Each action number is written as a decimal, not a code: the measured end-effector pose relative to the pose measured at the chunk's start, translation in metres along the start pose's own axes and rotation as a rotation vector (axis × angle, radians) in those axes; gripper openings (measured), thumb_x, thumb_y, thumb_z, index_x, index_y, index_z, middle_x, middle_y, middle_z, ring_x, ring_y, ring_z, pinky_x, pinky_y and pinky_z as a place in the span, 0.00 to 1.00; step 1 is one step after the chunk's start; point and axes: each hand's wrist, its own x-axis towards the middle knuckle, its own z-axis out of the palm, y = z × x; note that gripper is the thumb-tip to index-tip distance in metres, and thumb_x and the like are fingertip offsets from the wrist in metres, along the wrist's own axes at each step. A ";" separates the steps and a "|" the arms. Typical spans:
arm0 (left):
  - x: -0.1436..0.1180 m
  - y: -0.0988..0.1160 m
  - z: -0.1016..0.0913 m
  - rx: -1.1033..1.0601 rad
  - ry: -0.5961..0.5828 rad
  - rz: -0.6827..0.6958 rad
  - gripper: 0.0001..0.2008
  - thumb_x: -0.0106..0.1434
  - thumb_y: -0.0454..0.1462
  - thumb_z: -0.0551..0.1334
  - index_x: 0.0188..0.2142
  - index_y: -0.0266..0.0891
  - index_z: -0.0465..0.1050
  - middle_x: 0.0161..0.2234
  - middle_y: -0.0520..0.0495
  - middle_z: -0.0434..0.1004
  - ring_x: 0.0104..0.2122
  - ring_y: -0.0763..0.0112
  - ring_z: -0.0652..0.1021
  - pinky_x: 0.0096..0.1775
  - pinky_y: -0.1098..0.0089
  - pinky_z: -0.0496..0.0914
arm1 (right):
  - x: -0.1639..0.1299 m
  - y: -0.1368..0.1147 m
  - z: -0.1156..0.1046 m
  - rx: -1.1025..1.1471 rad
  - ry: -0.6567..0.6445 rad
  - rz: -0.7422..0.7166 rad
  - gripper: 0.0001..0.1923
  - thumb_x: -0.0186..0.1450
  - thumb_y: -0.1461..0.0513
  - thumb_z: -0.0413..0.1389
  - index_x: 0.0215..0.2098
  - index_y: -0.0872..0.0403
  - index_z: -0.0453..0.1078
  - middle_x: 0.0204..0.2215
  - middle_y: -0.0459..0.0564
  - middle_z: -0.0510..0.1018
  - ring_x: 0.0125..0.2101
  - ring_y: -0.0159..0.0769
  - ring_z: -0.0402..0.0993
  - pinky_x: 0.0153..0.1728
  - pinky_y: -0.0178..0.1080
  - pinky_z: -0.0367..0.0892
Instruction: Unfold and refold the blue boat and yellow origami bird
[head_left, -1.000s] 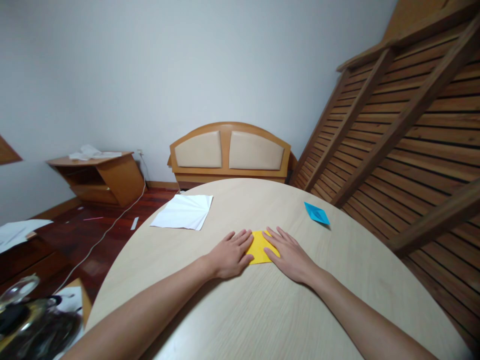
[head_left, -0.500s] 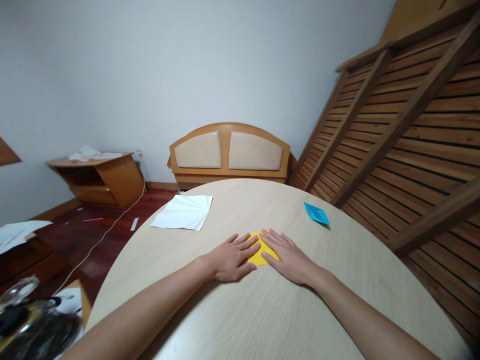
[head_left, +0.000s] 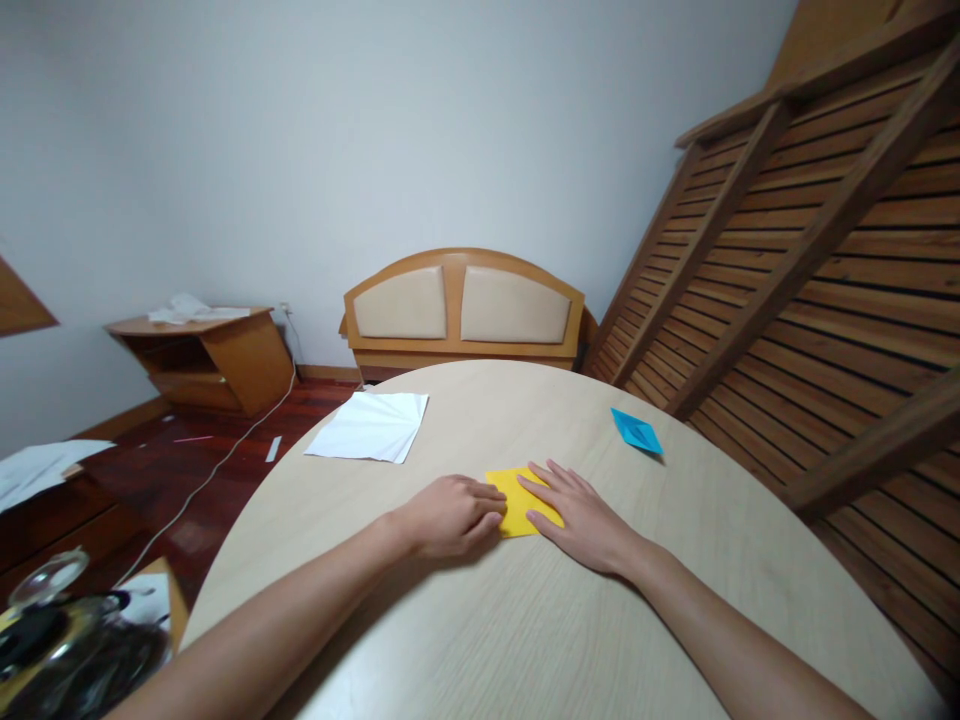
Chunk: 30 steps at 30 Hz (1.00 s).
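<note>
I judge the main risk to be a skewed crease: the yellow paper could slide on the smooth surface if pressure is uneven. It lies flat, centre, between both hands. Left hand rests curled, fingers together, touching its left edge. Right hand lies flat, fingers slightly spread, pressing its right side.

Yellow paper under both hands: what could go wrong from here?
The yellow paper lies flat under the left hand and right hand; uneven pressure could slide it on the smooth table and skew the crease. The right hand's fingers cover part of it, possibly hiding misalignment.
</note>
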 end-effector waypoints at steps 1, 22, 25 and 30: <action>0.001 -0.002 0.001 0.031 -0.028 0.063 0.15 0.72 0.44 0.51 0.42 0.42 0.76 0.50 0.43 0.78 0.53 0.60 0.77 0.56 0.62 0.67 | 0.000 0.000 -0.001 -0.003 -0.003 -0.002 0.29 0.71 0.46 0.46 0.67 0.45 0.59 0.69 0.48 0.55 0.69 0.50 0.45 0.66 0.54 0.44; 0.005 -0.003 0.024 0.299 -0.022 0.029 0.23 0.68 0.47 0.55 0.58 0.38 0.66 0.61 0.35 0.66 0.61 0.49 0.68 0.60 0.55 0.64 | -0.013 0.000 -0.013 -0.022 -0.136 0.013 0.42 0.67 0.37 0.43 0.71 0.48 0.46 0.71 0.51 0.45 0.70 0.53 0.36 0.67 0.58 0.38; 0.005 -0.003 0.024 0.263 0.011 0.048 0.18 0.69 0.46 0.54 0.52 0.40 0.70 0.57 0.39 0.70 0.59 0.54 0.70 0.60 0.58 0.64 | -0.017 0.000 -0.016 -0.043 -0.091 -0.010 0.40 0.68 0.39 0.44 0.71 0.49 0.49 0.71 0.51 0.48 0.70 0.53 0.37 0.67 0.59 0.40; 0.007 0.000 0.023 0.227 0.034 0.051 0.14 0.72 0.43 0.51 0.43 0.41 0.73 0.44 0.43 0.78 0.50 0.62 0.77 0.59 0.61 0.66 | -0.016 -0.012 -0.018 -0.060 0.013 -0.146 0.28 0.70 0.47 0.50 0.64 0.49 0.63 0.64 0.53 0.66 0.64 0.49 0.56 0.64 0.55 0.50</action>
